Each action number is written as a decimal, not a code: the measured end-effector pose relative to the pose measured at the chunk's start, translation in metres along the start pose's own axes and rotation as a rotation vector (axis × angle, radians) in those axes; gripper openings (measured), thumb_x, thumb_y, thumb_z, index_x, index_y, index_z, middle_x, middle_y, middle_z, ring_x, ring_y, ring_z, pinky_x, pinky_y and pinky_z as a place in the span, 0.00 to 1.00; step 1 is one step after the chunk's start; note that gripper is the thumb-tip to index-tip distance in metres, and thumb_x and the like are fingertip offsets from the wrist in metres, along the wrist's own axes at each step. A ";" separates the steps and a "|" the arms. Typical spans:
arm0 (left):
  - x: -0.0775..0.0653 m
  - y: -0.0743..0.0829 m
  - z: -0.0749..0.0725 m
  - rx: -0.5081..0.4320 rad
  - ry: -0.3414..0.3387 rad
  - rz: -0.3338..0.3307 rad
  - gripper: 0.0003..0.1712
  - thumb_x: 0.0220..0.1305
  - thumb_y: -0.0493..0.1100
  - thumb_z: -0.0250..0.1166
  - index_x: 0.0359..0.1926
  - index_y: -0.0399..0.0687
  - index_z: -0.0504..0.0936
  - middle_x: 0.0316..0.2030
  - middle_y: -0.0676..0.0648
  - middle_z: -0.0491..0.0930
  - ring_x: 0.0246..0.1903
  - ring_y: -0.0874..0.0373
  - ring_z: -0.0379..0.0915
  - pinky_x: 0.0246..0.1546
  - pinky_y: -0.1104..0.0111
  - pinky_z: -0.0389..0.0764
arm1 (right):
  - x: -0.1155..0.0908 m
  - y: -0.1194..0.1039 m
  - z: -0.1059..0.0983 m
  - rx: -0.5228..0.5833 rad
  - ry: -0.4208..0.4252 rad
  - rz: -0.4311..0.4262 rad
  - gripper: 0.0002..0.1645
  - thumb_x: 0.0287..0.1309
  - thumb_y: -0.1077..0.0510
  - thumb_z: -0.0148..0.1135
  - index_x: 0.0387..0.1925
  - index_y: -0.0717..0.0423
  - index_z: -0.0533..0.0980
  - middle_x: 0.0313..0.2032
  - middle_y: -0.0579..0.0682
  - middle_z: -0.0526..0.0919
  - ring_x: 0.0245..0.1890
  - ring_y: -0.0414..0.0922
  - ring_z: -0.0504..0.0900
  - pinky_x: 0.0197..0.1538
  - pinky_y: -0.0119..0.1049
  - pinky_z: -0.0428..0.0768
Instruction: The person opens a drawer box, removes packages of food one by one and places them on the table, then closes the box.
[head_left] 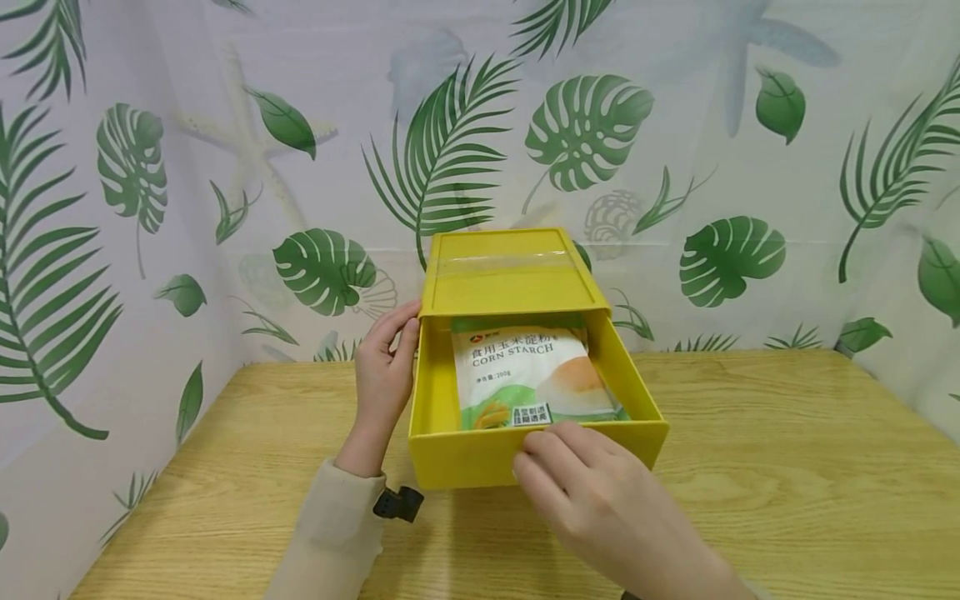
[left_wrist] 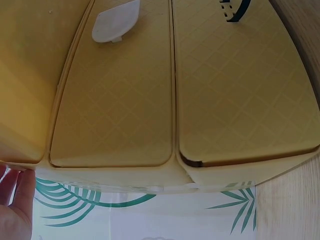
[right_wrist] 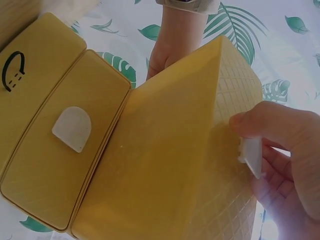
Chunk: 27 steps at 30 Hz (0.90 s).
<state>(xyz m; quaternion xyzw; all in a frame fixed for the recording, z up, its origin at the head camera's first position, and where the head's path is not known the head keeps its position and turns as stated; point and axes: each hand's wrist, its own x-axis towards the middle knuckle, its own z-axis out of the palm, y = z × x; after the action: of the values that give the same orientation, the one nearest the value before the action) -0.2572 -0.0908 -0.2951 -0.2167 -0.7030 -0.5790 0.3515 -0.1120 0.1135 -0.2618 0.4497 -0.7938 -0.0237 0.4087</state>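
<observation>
A yellow drawer cabinet [head_left: 510, 290] stands on the table, its top drawer [head_left: 480, 463] pulled out toward me. Inside the drawer lies a white and green bag of corn starch [head_left: 517, 358], its back end under the cabinet's top. My right hand [head_left: 600, 500] is at the drawer front; in the right wrist view its thumb and fingers pinch the small white handle [right_wrist: 252, 152]. With its fingers against the cabinet's left side, near the top front corner, my left hand [head_left: 386, 367] rests there holding nothing loose.
Below the open drawer are two closed drawers, one with a white tab handle [left_wrist: 116, 22], the other with a black strap-like handle [left_wrist: 239, 10]. The wooden table [head_left: 772, 467] reaches back to a leaf-patterned curtain [head_left: 660, 150]. A black band [head_left: 399, 503] is at my left wrist.
</observation>
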 end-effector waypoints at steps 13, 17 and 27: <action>0.000 -0.002 -0.001 0.001 0.001 0.015 0.14 0.62 0.35 0.53 0.46 0.31 0.77 0.45 0.39 0.75 0.47 0.54 0.71 0.37 0.67 0.78 | -0.001 -0.003 0.000 0.013 -0.040 -0.001 0.31 0.68 0.64 0.18 0.31 0.59 0.74 0.32 0.50 0.75 0.32 0.45 0.72 0.40 0.32 0.77; 0.000 -0.002 0.000 0.000 0.001 0.017 0.14 0.62 0.35 0.53 0.46 0.31 0.77 0.45 0.39 0.75 0.47 0.53 0.71 0.37 0.66 0.78 | -0.001 -0.004 0.000 0.039 -0.067 0.014 0.33 0.68 0.63 0.16 0.32 0.59 0.74 0.33 0.50 0.75 0.33 0.45 0.72 0.40 0.33 0.77; 0.000 -0.001 -0.001 0.000 -0.005 0.012 0.15 0.63 0.35 0.53 0.47 0.31 0.76 0.46 0.39 0.75 0.47 0.54 0.71 0.37 0.67 0.78 | 0.002 -0.005 0.000 -0.036 -0.022 -0.018 0.30 0.67 0.66 0.19 0.29 0.59 0.73 0.31 0.50 0.74 0.32 0.44 0.71 0.37 0.30 0.76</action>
<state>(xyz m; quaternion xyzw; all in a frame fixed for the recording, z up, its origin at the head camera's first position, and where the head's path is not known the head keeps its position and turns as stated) -0.2582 -0.0918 -0.2956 -0.2226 -0.7024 -0.5764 0.3532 -0.1095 0.1094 -0.2627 0.4490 -0.7937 -0.0467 0.4077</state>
